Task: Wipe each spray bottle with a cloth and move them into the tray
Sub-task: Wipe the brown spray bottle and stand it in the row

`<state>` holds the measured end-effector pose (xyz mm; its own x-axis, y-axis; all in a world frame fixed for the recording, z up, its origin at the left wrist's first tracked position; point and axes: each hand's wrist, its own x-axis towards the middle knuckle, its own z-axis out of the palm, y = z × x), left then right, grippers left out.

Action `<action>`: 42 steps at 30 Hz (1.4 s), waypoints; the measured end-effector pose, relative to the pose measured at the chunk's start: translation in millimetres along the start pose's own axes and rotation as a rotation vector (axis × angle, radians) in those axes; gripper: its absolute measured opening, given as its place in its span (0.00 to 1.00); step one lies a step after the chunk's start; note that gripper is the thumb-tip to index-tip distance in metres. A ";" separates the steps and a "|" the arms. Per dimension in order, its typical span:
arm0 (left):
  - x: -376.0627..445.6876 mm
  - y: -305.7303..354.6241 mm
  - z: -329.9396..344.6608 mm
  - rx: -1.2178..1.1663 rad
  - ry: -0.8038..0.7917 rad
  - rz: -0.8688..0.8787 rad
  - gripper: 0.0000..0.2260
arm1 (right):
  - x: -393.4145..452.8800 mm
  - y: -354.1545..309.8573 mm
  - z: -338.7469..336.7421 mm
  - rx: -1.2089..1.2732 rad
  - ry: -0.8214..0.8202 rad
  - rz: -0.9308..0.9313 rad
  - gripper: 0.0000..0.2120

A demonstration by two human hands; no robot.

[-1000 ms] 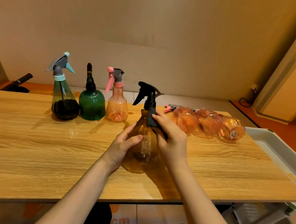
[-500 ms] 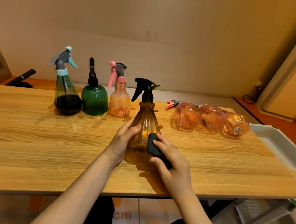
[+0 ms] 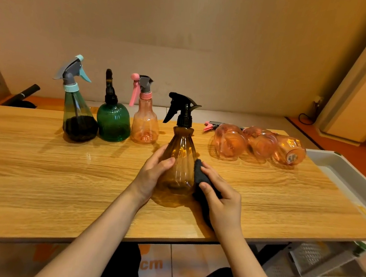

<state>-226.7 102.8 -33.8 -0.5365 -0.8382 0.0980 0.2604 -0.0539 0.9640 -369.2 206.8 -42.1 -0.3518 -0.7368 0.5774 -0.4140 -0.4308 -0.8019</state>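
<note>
1. You are on the amber bottle [image 3: 180, 160], which stands upright on the wooden table [image 3: 37, 179], near its front edge and ahead of the other bottles.
2. By my reading the task is at an early stage: as much of the white tray [image 3: 341, 170] as shows at the table's right end holds no bottle.
3. Three bottles wait upright along the back: the teal-capped bottle [image 3: 77, 113], the green bottle [image 3: 113, 122] and the pink-trigger bottle [image 3: 145, 120]. They stand just beside one another.
4. Three pink bottles [image 3: 259, 144] lie on their sides in a touching row, between the amber one and the tray. Whether any has been wiped, you cannot tell from here.
5. Your left hand [image 3: 152, 175] holds the amber bottle: the fingers curl round its far left side, the thumb lies across the front.
6. Your right hand [image 3: 221, 196] grips the dark cloth [image 3: 199, 174], fingers curled over it, and presses it against the bottle's lower right side.
7. Left to do, I judge: finish this wipe, carry the bottle right into the tray, then repeat for the others.
</note>
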 end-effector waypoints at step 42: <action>1.6 0.7 1.7 0.015 0.042 0.037 0.29 | 16.2 -2.2 11.3 -0.243 -0.015 -0.212 0.21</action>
<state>-228.8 102.3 -32.5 -0.4929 -0.8613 0.1235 0.2668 -0.0146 0.9636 -364.5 189.9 -32.8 -0.2247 -0.6521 0.7241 -0.6658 -0.4399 -0.6027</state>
